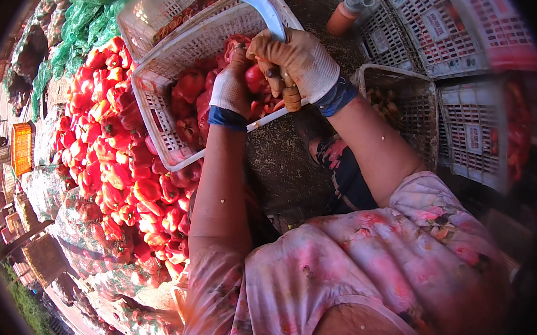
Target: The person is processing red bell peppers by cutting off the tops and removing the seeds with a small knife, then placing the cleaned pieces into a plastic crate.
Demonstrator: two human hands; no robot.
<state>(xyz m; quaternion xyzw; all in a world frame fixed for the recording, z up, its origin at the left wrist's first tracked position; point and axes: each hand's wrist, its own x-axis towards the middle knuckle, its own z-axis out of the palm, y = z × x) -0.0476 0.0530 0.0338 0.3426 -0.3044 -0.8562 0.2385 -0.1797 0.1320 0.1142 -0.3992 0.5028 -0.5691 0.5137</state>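
My right hand [307, 59], in a stained work glove, grips a curved knife [264, 13] by its wooden handle, the blade pointing up and to the left. Close beside it, my left hand [231, 90], gloved too, holds a red bell pepper [236, 42]; its fingertips are mostly hidden. Both hands are over a white plastic crate [174, 162] with red bell peppers [189, 86] inside. Red pieces [264, 107] lie near the crate's front corner, below the hands.
A large heap of red bell peppers [115, 173] borders the crate on the left. Behind stands another crate [140, 29] with red-brown scraps. A dark-rimmed crate [413, 106], stacked crates [445, 29] and a jar of orange-red liquid [343, 17] are at right. Green netting [85, 24] lies upper left.
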